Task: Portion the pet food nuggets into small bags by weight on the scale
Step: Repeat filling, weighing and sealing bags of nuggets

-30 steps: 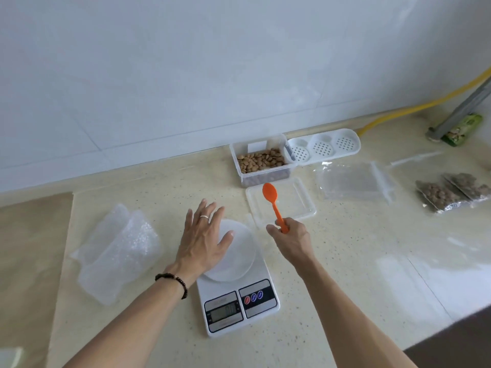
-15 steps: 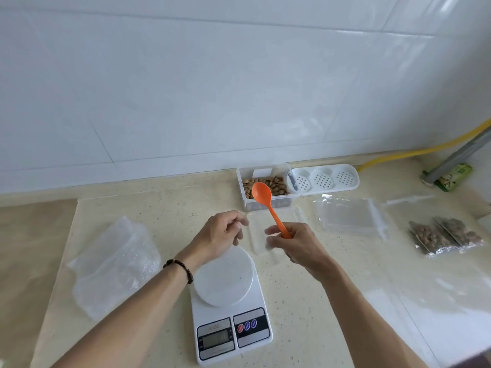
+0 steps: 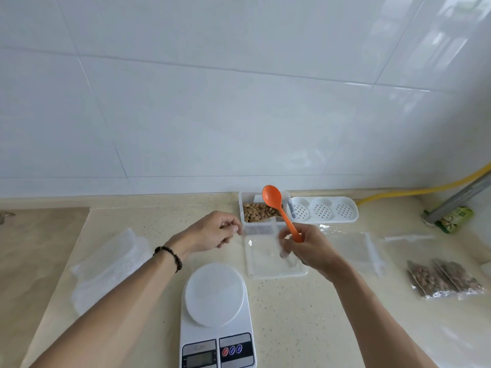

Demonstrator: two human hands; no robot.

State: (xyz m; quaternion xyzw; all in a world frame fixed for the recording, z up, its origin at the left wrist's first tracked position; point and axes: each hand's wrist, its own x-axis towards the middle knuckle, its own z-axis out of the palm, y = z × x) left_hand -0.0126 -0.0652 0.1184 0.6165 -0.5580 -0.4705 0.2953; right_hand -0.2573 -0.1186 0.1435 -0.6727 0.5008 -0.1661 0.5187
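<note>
A white digital scale [image 3: 215,314] with a round platter stands near the front, nothing on it. Behind it, my left hand [image 3: 212,232] pinches one edge of a small clear bag [image 3: 261,231], held above the counter. My right hand [image 3: 308,248] grips the orange spoon [image 3: 273,197] by its handle, bowl up and empty, and its fingers pinch the bag's other edge. A clear tub of brown nuggets [image 3: 259,211] sits just behind the spoon, by the wall. Two filled bags [image 3: 446,280] lie at the right.
A clear lid [image 3: 276,270] lies under my hands. Empty clear bags [image 3: 354,248] lie to the right, bubble wrap [image 3: 106,266] to the left. A white perforated tray [image 3: 322,210], a yellow hose [image 3: 425,190] and a green packet [image 3: 455,219] are along the wall.
My left hand left the scale platter and rose to pinch the clear bag. My right hand lifted the spoon toward the tub. The view tilted up toward the wall.
</note>
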